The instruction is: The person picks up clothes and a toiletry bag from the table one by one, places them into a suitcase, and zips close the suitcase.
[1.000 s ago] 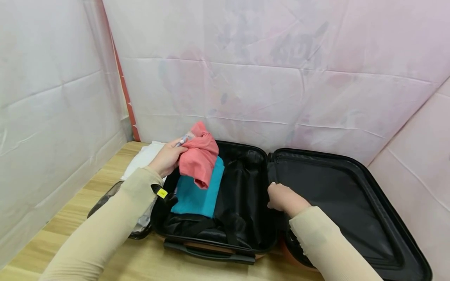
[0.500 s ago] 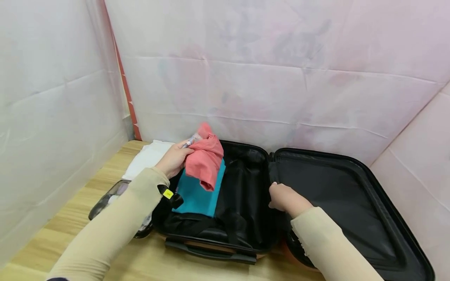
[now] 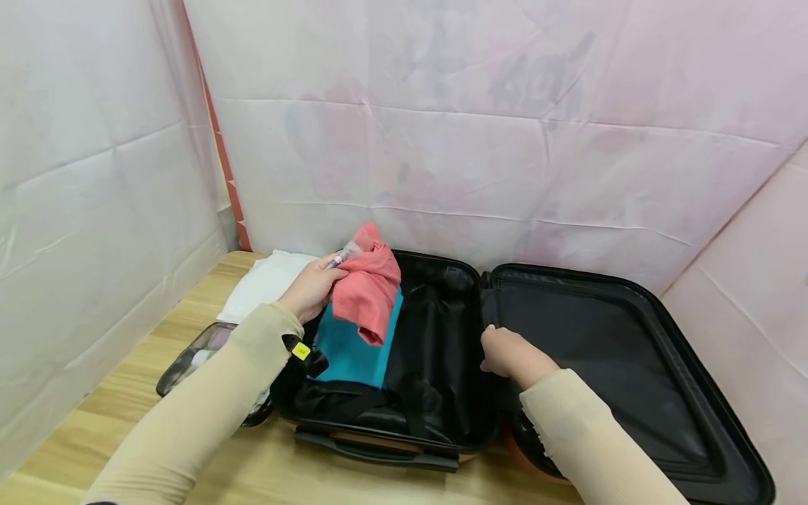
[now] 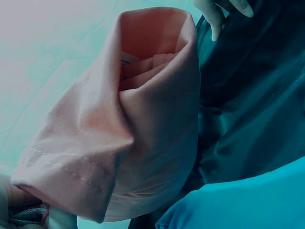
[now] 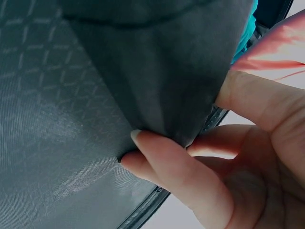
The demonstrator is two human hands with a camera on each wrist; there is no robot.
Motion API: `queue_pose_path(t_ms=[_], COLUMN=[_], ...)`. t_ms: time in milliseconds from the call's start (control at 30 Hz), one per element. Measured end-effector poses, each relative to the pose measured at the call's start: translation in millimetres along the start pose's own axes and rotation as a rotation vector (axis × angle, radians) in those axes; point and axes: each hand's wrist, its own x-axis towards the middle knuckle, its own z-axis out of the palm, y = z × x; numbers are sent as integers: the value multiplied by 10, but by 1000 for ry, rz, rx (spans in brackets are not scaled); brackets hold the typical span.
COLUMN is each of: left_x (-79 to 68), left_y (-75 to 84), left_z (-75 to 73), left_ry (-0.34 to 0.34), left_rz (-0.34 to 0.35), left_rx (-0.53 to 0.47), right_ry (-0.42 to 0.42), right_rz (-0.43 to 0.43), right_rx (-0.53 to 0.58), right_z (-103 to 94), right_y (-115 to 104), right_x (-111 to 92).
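In the head view my left hand [image 3: 311, 287] holds a rolled or folded pink cloth garment [image 3: 367, 289] above the left part of an open black-lined suitcase [image 3: 432, 351]. At those fingers is also a small clear, printed piece [image 3: 344, 254] of a kind I cannot tell. Beneath the garment lies a folded teal cloth [image 3: 352, 358], partly covered. The left wrist view shows the garment's hollow folded end [image 4: 155, 52]. My right hand [image 3: 514, 356] is at the suitcase's hinge side; in the right wrist view its thumb and fingers pinch a black lining flap [image 5: 162, 71].
The suitcase's other half [image 3: 600, 351] lies open at the right. A carry handle [image 3: 379, 454] is on the front side. Left of the suitcase are a white cloth [image 3: 268, 280] and a clear-topped black-rimmed case [image 3: 192, 354], partly behind the left arm. White sheeting [image 3: 404, 154] hangs close behind.
My left hand has shifted slightly to the right with the pink garment, then stayed nearly still. The right hand keeps its place on the lining flap.
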Motion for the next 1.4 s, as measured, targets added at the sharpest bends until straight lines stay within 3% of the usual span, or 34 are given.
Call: queue_pose_path(t_ms=[1400], left_x=[4], left_y=[-267], left_z=[173], left_ry=[4], left_rz=[-23], left_rx=[32], right_ry=[15], right_rz=[0], right_rx=[-39], right_z=[26], right_y=[-9], right_x=[4])
